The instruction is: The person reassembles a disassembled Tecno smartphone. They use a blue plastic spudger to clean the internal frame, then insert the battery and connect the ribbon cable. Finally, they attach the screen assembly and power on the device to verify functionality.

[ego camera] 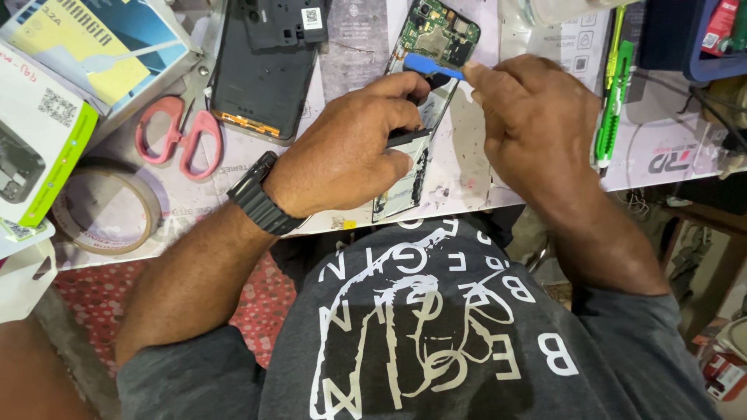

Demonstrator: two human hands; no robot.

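My left hand point(342, 155) pins the opened black smartphone point(424, 93); right hand point(529, 117) pinches the flat blue plastic pry tool point(430, 67), levering shallow, gently.

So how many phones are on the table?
2. One opened phone lies under both hands, with a blue tool on it. One dark phone back lies left of it, beside pink scissors. More may be hidden.
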